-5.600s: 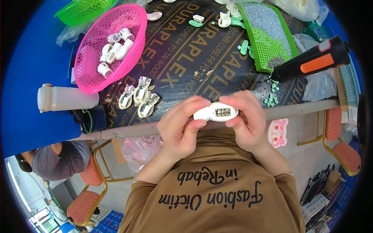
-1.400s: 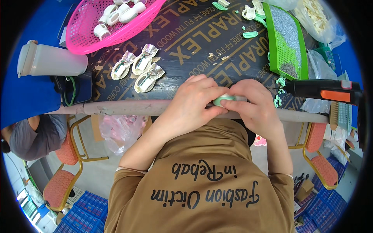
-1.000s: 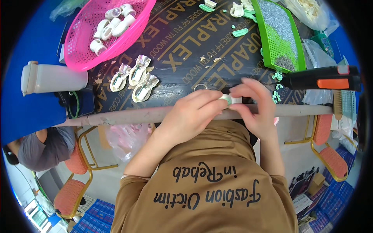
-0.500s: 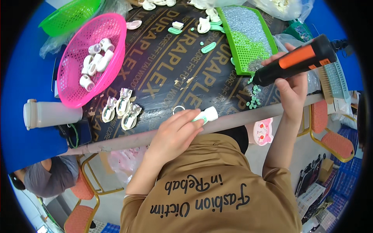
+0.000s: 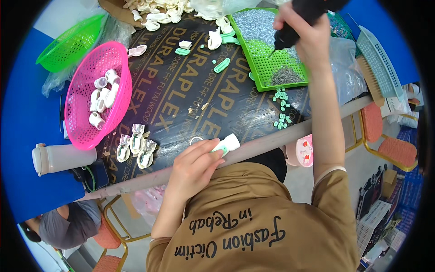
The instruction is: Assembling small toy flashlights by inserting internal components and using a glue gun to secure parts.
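My left hand (image 5: 192, 168) is closed on a small white and mint-green plastic part (image 5: 231, 142) at the table's near edge, its white end sticking out past the fingertips. A metal ring (image 5: 195, 139) lies just beyond those fingers. Higher up on the right, my right hand (image 5: 312, 43) grips a black electric screwdriver (image 5: 287, 37). Its thin bit points down over a green perforated tray (image 5: 283, 86), which holds silvery screws at the far end and a darker heap of small screws at the near end. Small mint-green pieces (image 5: 282, 109) lie scattered by the tray's near edge.
On the left stand a pink basket (image 5: 123, 99) with white parts, a green basket (image 5: 54, 50) and a pale bottle (image 5: 68, 159). Several shell-shaped parts (image 5: 137, 139) lie near it. White parts (image 5: 167, 13) are heaped at the back. A brush (image 5: 372, 81) and grey-blue basket (image 5: 380, 63) are at right.
My right hand has carried the screwdriver up and away over the green tray, turning its tip downward. My left hand keeps its hold on the white and green part. The whole view has shifted slightly.
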A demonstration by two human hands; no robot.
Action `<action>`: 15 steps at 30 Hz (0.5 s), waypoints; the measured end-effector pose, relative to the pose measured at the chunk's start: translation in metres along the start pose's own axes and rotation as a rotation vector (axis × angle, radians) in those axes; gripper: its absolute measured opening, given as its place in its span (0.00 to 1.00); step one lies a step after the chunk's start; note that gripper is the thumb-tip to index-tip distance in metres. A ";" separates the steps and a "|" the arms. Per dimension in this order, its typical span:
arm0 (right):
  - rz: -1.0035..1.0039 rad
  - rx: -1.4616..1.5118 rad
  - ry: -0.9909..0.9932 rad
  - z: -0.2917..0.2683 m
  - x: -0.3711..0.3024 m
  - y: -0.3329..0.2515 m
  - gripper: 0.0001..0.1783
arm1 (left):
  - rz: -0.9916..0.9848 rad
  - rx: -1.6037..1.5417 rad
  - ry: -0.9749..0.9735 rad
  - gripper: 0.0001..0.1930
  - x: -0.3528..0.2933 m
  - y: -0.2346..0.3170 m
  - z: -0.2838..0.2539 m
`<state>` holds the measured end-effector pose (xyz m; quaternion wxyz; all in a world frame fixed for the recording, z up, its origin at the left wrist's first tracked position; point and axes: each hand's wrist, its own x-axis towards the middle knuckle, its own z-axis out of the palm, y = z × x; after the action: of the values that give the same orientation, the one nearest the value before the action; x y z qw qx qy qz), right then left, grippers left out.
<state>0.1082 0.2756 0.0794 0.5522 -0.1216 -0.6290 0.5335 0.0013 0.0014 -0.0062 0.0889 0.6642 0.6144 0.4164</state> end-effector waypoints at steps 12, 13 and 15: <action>-0.035 -0.055 0.051 -0.011 0.002 0.030 0.10 | -0.031 -0.035 -0.024 0.11 0.002 0.001 -0.003; -0.036 -0.055 0.053 -0.008 0.002 0.029 0.10 | -0.032 -0.030 -0.018 0.11 0.002 0.001 -0.002; -0.018 -0.043 0.108 -0.001 0.001 0.026 0.09 | -0.034 -0.025 -0.015 0.11 0.001 0.001 -0.001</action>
<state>0.0971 0.2873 0.0586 0.5874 -0.1566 -0.6107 0.5074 0.0012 0.0019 -0.0041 0.1091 0.6556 0.6196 0.4175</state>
